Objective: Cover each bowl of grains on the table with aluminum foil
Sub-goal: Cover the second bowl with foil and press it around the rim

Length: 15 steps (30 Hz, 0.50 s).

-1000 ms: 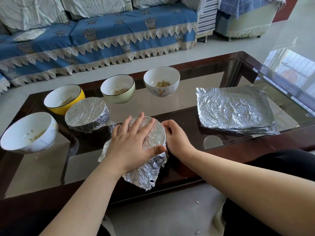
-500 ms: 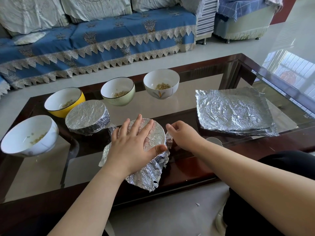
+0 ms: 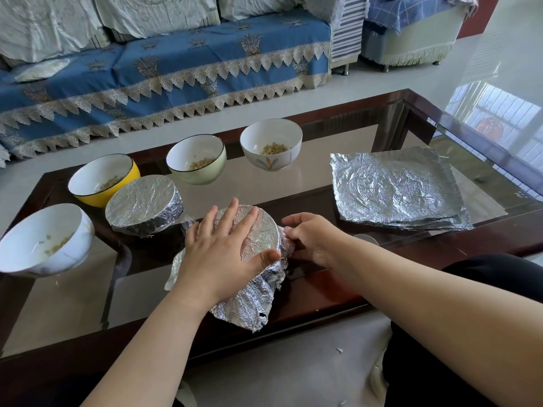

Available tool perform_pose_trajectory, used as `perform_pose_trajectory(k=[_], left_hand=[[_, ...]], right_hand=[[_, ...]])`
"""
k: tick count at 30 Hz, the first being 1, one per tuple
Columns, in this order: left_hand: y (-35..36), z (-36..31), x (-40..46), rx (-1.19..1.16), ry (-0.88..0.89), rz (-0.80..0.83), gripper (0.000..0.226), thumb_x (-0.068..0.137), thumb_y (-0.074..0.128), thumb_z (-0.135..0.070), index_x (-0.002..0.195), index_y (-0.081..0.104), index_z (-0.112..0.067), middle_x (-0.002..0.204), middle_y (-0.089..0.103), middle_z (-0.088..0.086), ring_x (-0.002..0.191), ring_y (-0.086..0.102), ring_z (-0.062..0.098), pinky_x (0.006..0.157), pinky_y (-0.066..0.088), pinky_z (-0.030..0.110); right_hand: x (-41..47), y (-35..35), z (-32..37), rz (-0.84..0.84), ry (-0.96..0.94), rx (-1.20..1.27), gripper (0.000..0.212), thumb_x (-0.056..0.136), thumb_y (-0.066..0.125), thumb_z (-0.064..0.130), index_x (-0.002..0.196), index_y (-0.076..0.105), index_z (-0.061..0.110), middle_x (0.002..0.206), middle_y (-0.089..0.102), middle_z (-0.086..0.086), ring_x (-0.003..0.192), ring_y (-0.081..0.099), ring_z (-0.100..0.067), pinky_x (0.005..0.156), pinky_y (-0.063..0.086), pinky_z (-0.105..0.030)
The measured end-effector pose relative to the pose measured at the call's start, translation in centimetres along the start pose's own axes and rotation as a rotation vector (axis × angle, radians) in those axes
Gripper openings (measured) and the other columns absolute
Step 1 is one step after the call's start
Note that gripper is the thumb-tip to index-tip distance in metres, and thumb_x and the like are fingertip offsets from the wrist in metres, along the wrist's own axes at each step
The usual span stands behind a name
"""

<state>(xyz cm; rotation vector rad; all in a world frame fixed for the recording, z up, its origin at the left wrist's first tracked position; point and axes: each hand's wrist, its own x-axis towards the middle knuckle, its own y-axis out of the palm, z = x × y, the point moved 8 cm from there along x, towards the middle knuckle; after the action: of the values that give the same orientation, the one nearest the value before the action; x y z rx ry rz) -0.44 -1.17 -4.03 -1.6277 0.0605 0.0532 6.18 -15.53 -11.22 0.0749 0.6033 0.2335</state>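
A bowl draped in crumpled aluminum foil [image 3: 258, 295] stands near the table's front edge. My left hand [image 3: 226, 254] presses flat on the foil over its top, fingers spread. My right hand [image 3: 311, 236] curls against the bowl's right side and pinches the foil there. A foil-covered bowl [image 3: 144, 205] sits behind it to the left. Uncovered bowls with grains: a white one [image 3: 44, 239] at far left, a yellow one [image 3: 102, 179], a pale green one [image 3: 197, 158] and a white flowered one [image 3: 271, 143]. A stack of foil sheets [image 3: 393, 189] lies at the right.
The glass-topped table [image 3: 440, 113] has a dark wooden frame. A blue-covered sofa [image 3: 164, 63] stands behind it across a strip of pale floor. Small foil scraps [image 3: 340, 350] lie on the floor near my knee.
My right hand lifted off the bowl's right rim, swung out a little, and now grips the foil at the bowl's right side again. My left hand stayed pressed on top.
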Motion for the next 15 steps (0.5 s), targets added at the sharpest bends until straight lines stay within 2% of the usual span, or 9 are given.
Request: perform_pose_trajectory(k=[3,5,7,11,15], left_hand=[[0.1,0.1,0.0,-0.011,-0.001,0.004,0.11,0.053,-0.015,-0.098,0.152,-0.008,-0.051,0.163,-0.017,-0.013,0.151,-0.01,0.02,0.121,0.002,0.052],[0.1,0.1,0.1,-0.013,-0.001,0.007,0.109,0.053,-0.015,-0.098,0.152,-0.008,-0.051,0.163,-0.017,-0.013,0.151,-0.01,0.02,0.121,0.002,0.052],[0.1,0.0,0.1,-0.01,-0.004,0.01,0.11,0.052,-0.016,-0.098,0.152,-0.008,-0.051,0.163,-0.017,-0.013,0.151,-0.011,0.02,0.121,0.002,0.052],[0.1,0.0,0.1,-0.009,-0.005,0.009,0.11,0.052,-0.017,-0.097,0.152,-0.008,-0.05,0.163,-0.017,-0.013,0.151,-0.011,0.02,0.121,0.001,0.052],[0.1,0.0,0.1,-0.007,-0.005,0.0,0.11,0.052,-0.018,-0.097,0.152,-0.007,-0.051,0.164,-0.016,-0.013,0.151,-0.009,0.021,0.12,0.001,0.051]], right_hand=[[0.0,-0.1,0.3,-0.035,-0.045,-0.056,0.023,0.098,0.046,-0.004,0.083,0.051,0.013,0.069,0.051,-0.006,0.051,0.048,-0.013,0.043,0.047,-0.024],[-0.1,-0.2,0.7,-0.049,-0.11,-0.131,0.03,0.095,0.036,-0.012,0.079,0.047,0.011,0.061,0.045,-0.008,0.038,0.044,-0.01,0.037,0.041,-0.017],[-0.2,-0.2,1.2,-0.072,-0.195,-0.308,0.033,0.089,0.03,-0.014,0.081,0.05,0.011,0.059,0.047,-0.006,0.032,0.043,-0.005,0.037,0.036,-0.013],[-0.4,0.2,1.7,-0.085,-0.276,-0.561,0.035,0.085,0.035,-0.01,0.092,0.059,0.014,0.064,0.055,0.001,0.052,0.05,-0.007,0.045,0.04,-0.015],[-0.6,0.7,1.9,-0.051,-0.298,-0.619,0.039,0.083,0.037,-0.007,0.099,0.066,0.014,0.068,0.059,0.003,0.062,0.052,-0.01,0.057,0.042,-0.021]])
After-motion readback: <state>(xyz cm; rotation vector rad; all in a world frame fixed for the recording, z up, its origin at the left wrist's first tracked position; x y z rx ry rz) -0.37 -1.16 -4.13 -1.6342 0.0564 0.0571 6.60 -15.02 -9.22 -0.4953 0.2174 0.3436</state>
